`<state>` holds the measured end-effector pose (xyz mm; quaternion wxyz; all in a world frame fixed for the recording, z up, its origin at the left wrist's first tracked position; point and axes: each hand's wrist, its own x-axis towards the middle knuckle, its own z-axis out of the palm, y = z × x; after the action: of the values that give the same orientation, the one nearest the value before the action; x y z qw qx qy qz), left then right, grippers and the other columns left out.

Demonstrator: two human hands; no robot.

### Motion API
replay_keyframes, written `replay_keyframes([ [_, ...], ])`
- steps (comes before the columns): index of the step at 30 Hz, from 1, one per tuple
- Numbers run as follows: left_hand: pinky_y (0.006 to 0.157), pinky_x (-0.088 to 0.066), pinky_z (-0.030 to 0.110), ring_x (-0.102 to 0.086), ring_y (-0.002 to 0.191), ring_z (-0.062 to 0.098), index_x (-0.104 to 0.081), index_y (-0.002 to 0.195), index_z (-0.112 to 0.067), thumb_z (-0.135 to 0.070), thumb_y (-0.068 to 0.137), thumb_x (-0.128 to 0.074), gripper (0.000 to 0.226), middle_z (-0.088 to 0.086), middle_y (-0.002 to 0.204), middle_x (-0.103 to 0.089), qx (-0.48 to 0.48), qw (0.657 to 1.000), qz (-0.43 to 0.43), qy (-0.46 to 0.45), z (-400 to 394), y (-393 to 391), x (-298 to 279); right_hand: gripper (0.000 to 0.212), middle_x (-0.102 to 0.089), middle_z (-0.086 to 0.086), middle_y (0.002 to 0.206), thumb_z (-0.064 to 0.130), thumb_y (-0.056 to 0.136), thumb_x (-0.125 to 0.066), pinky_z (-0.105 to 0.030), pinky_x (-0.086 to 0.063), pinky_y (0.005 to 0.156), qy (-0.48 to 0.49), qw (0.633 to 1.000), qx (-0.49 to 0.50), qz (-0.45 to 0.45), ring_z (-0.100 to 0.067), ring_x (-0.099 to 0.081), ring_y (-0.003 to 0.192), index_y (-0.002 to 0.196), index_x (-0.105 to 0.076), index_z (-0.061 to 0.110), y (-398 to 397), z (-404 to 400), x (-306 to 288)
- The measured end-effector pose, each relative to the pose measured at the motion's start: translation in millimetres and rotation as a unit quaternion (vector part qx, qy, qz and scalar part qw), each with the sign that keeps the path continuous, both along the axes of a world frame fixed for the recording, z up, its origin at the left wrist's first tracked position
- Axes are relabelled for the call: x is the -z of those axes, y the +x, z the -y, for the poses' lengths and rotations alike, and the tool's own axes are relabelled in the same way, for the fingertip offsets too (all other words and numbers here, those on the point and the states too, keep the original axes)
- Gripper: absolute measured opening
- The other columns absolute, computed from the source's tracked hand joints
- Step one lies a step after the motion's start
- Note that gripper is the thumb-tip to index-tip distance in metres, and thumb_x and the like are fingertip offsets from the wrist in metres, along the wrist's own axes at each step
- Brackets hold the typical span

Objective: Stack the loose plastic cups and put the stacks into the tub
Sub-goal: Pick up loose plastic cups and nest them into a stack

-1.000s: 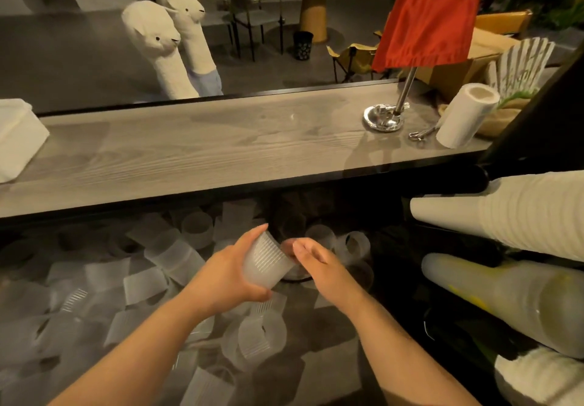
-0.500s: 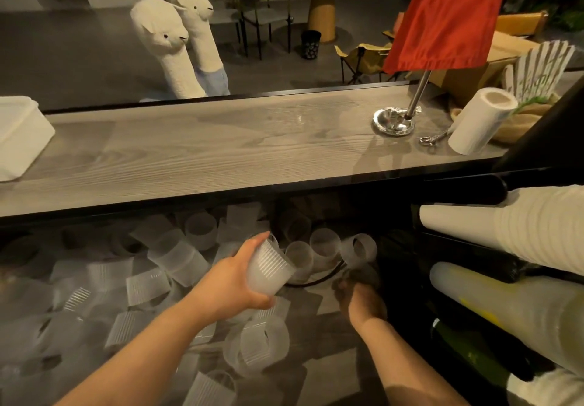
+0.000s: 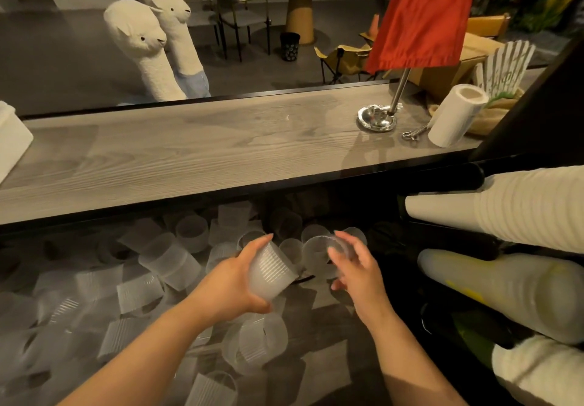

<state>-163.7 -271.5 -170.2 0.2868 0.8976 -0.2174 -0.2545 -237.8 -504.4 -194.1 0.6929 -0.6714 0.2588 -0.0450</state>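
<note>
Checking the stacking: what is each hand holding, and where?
Left hand grips a ribbed cup round its side; right hand holds another cup by its rim.

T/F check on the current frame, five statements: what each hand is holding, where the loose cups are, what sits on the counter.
1. The left hand grips a ribbed plastic cup. True.
2. The right hand is empty. False: it holds a clear cup at its fingertips.
3. The two held cups are already nested. False: they are apart, one in each hand.
4. Loose cups lie scattered on the lower surface under the wooden counter. True.
5. The paper towel roll sits at the counter's left end. False: it is at the right end, near the flag stand.
</note>
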Motion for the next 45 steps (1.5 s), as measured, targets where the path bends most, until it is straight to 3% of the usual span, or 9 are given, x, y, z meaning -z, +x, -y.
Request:
replay_keyframes([
  [5,0.091,-0.055,0.037,-0.055,0.105,0.012,-0.002,0.139,-0.067,-0.044,0.058,-0.088,0.120,-0.015,0.126,-0.047,0.017,1.000,0.019,-0.011,-0.8,-1.9,-6.6,0.024,-0.066,-0.009,0.106,0.032,0.100,-0.048,-0.023,-0.043,0.047,0.194,0.981,-0.017,0.014,-0.014,-0.047,0.061,0.116,-0.066,0.027,7.3,-12.7,-23.6],
  [8,0.096,-0.052,0.037,-0.052,0.113,0.009,-0.004,0.138,-0.069,-0.048,0.055,-0.087,0.119,-0.019,0.132,-0.047,0.032,0.999,0.033,-0.023,-3.1,-1.4,-10.1,0.027,-0.065,-0.012,0.090,0.028,0.100,-0.050,-0.022,-0.040,0.044,0.198,0.976,-0.090,-0.011,-0.012,-0.044,0.054,0.115,-0.067,0.014,11.3,-19.1,-32.2],
  [13,0.103,-0.046,0.034,-0.046,0.119,0.003,-0.006,0.141,-0.067,-0.045,0.059,-0.086,0.117,-0.027,0.138,-0.040,0.056,0.997,0.040,-0.043,-6.0,-3.0,-17.3,0.024,-0.063,-0.006,0.079,0.025,0.100,-0.052,-0.020,-0.038,0.044,0.124,0.970,-0.187,-0.099,-0.008,-0.041,0.051,0.110,-0.068,0.010,19.3,-25.8,-40.5],
  [18,0.094,-0.051,0.031,-0.050,0.112,0.005,0.001,0.141,-0.069,-0.041,0.062,-0.085,0.119,-0.022,0.138,-0.041,0.065,0.995,0.072,-0.021,-1.7,-5.2,-20.4,0.025,-0.064,-0.003,0.096,0.035,0.100,-0.050,-0.022,-0.043,0.048,0.003,0.957,-0.253,-0.141,-0.008,-0.047,0.054,0.117,-0.057,0.018,23.3,-42.6,-33.1],
  [23,0.088,-0.053,0.030,-0.053,0.101,0.009,0.005,0.139,-0.070,-0.041,0.064,-0.084,0.120,-0.015,0.126,-0.046,0.054,0.996,0.070,0.021,-3.6,-1.2,-15.3,0.031,-0.062,0.002,0.104,0.061,0.094,-0.044,-0.035,-0.052,0.088,-0.017,0.972,-0.185,-0.147,-0.016,-0.060,0.096,0.102,-0.056,0.033,33.2,-45.0,-3.5],
  [26,0.085,-0.054,0.032,-0.055,0.094,0.011,0.009,0.136,-0.073,-0.042,0.065,-0.084,0.121,-0.011,0.119,-0.047,0.034,0.997,0.061,0.032,-6.2,1.6,-12.6,0.027,-0.061,-0.007,0.122,0.042,0.098,-0.049,-0.028,-0.050,0.084,-0.091,0.980,-0.068,-0.163,-0.020,-0.057,0.103,0.116,-0.062,0.026,49.9,-18.8,33.5],
  [31,0.070,-0.054,0.026,-0.059,0.083,0.011,0.014,0.139,-0.068,-0.041,0.066,-0.084,0.125,-0.004,0.125,-0.050,0.008,0.997,0.058,0.041,-15.2,9.8,-11.0,0.035,-0.035,-0.006,0.147,0.034,0.098,-0.044,-0.039,-0.043,0.099,-0.414,0.868,-0.142,-0.232,-0.031,-0.045,0.128,0.132,-0.050,0.026,61.5,38.3,84.8],
  [36,0.065,-0.051,0.023,-0.061,0.077,0.014,0.014,0.141,-0.066,-0.039,0.067,-0.083,0.125,-0.003,0.133,-0.048,0.002,0.997,0.047,0.057,-18.6,12.8,-10.1,0.034,-0.056,-0.005,0.130,0.042,0.098,-0.043,-0.035,-0.049,0.092,-0.385,0.877,-0.177,-0.225,-0.027,-0.057,0.112,0.129,-0.050,0.030,71.9,55.8,118.7],
  [45,0.069,-0.053,0.023,-0.060,0.083,0.013,0.016,0.137,-0.068,-0.037,0.069,-0.083,0.124,-0.004,0.127,-0.052,0.029,0.997,0.019,0.075,-8.3,15.0,-2.7,0.054,-0.046,-0.014,0.141,0.020,0.095,-0.057,-0.040,-0.048,0.095,-0.433,0.876,-0.063,-0.202,-0.034,-0.051,0.124,0.146,-0.038,0.027,49.9,41.6,70.1],
])
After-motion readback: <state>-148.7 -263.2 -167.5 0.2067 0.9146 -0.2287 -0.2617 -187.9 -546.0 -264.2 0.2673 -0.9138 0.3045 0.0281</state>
